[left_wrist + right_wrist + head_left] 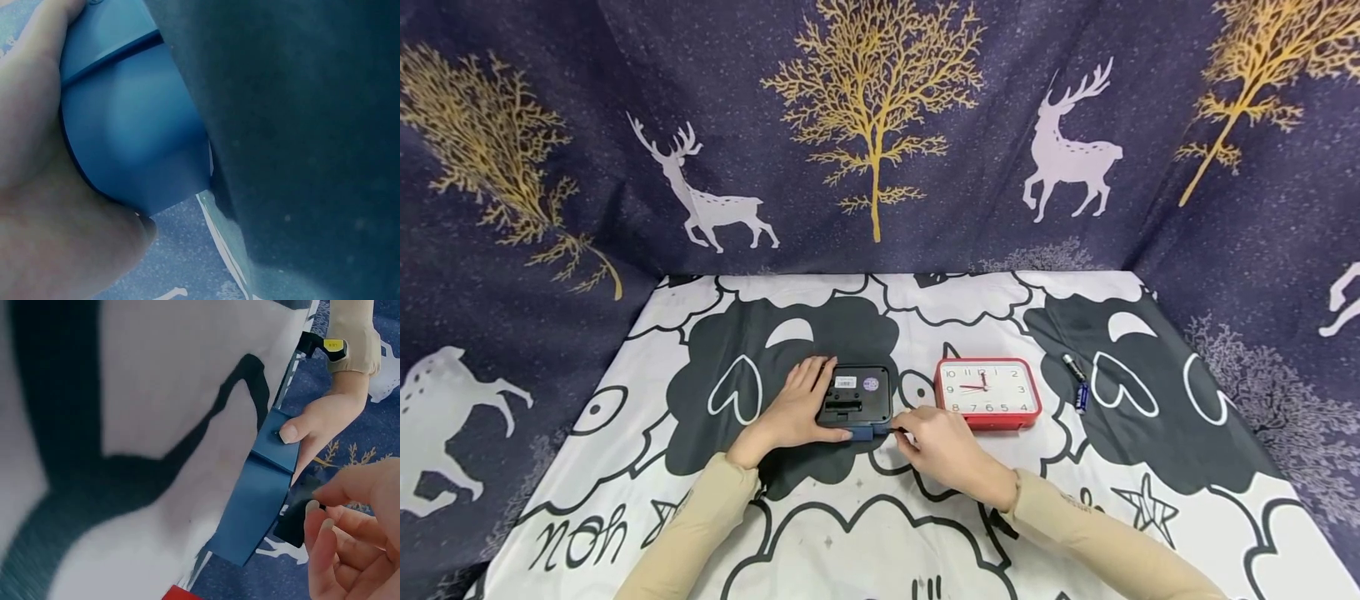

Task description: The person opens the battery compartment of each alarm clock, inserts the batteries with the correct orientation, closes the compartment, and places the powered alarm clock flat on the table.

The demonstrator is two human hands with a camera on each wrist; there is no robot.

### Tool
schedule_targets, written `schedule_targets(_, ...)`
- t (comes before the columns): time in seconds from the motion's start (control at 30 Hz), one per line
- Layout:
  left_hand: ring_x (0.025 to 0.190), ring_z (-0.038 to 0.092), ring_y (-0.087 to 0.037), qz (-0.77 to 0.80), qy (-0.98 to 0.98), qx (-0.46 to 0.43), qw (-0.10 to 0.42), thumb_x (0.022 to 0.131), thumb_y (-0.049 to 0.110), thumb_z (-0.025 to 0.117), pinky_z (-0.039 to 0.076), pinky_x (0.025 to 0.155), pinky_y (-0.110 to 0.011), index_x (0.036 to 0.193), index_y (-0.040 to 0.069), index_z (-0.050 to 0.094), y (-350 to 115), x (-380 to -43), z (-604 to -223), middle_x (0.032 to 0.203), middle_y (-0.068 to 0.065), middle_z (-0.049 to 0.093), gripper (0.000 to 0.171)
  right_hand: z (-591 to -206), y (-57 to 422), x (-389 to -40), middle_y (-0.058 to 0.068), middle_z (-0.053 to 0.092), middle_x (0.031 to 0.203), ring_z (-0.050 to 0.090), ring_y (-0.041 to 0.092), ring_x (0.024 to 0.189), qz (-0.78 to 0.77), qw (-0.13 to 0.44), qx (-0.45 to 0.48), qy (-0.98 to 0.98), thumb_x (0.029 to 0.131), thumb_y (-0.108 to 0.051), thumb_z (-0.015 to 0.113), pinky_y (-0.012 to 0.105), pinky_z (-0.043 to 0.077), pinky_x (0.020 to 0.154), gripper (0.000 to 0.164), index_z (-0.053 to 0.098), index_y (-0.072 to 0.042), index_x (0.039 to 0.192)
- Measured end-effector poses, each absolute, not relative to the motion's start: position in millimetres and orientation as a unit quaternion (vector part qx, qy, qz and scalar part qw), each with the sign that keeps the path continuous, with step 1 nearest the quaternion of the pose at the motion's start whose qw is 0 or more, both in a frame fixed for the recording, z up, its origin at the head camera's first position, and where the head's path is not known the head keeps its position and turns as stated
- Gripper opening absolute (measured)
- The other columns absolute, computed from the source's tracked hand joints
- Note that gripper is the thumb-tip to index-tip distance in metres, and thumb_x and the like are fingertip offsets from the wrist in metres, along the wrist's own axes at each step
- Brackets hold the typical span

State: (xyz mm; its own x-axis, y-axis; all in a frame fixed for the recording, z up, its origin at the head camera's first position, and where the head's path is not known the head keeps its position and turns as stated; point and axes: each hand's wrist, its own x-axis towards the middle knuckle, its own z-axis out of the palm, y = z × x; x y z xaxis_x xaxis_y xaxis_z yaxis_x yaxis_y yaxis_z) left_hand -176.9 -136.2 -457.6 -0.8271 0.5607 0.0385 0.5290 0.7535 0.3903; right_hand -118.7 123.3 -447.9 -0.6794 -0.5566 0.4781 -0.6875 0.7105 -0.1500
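A blue alarm clock point(868, 400) lies face down, its black back up and a dark battery slot showing in it. My left hand point(793, 408) grips the clock's left side, fingers over the back edge and thumb against the blue side nearest me. That blue casing point(131, 125) fills much of the left wrist view beside the hand. At the clock's right front corner is my right hand point(947, 446). Between thumb and fingertips it pinches a small flat black piece point(292, 524), which looks like a battery cover; the fingers partly hide it.
Just right of the blue clock, a red alarm clock point(988, 392) lies with its white dial up. Farther right are two batteries, one dark and silver point(1072, 365), one blue point(1081, 397). A patterned cloth point(880, 550) covers the table, and a dark curtain point(925, 225) hangs behind.
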Motion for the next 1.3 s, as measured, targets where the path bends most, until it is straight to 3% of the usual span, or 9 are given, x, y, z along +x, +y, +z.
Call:
schedule_targets(0.4, 0.144, 0.017, -0.049, 0.198, 0.936, 0.287, 0.045, 0.073, 0.051, 0.078, 0.016, 0.113, -0.064, 0.151, -0.007, 0.017, -135.7, -176.8, -457.3, 0.153, -0.032, 0.022, 0.115, -448.7, 126.7, -116.2, -0.009, 0.065, 0.069, 0.060, 0.005, 0.061, 0.118, 0.144, 0.424, -0.886, 0.080, -0.014, 0.073, 0.020, 0.043, 0.049, 0.007, 0.069, -0.020, 0.081)
schedule_targets(0.67, 0.144, 0.015, -0.049, 0.195, 0.937, 0.285, 0.050, 0.073, 0.053, 0.077, 0.016, 0.114, -0.063, 0.152, -0.005, 0.016, -137.2, -178.6, -460.5, 0.154, -0.031, 0.021, 0.116, -449.3, 126.9, -115.8, -0.009, 0.060, 0.061, 0.049, 0.000, 0.053, 0.106, 0.073, 0.409, -0.903, 0.080, -0.007, 0.070, 0.017, 0.029, 0.046, 0.017, 0.062, -0.018, 0.070)
schedule_targets(0.83, 0.145, 0.016, -0.048, 0.195, 0.937, 0.284, 0.051, 0.073, 0.054, 0.077, 0.016, 0.114, -0.063, 0.152, -0.005, 0.016, -137.7, -178.2, -460.5, 0.154, -0.030, 0.021, 0.116, -450.0, 126.6, -115.9, -0.008, 0.058, 0.060, 0.046, 0.001, 0.052, 0.094, 0.071, 0.404, -0.907, 0.080, -0.006, 0.070, 0.019, 0.027, 0.045, 0.020, 0.060, -0.018, 0.067)
schedule_targets(1.3, 0.144, 0.016, -0.048, 0.195, 0.937, 0.286, 0.046, 0.073, 0.054, 0.077, 0.017, 0.114, -0.063, 0.152, -0.005, 0.016, -138.2, -178.5, -461.3, 0.154, -0.031, 0.022, 0.116, -452.6, 127.4, -115.2, -0.006, 0.061, 0.064, 0.062, 0.011, 0.059, 0.076, 0.075, 0.413, -0.904, 0.076, -0.011, 0.079, 0.024, 0.037, 0.044, 0.023, 0.060, -0.019, 0.066)
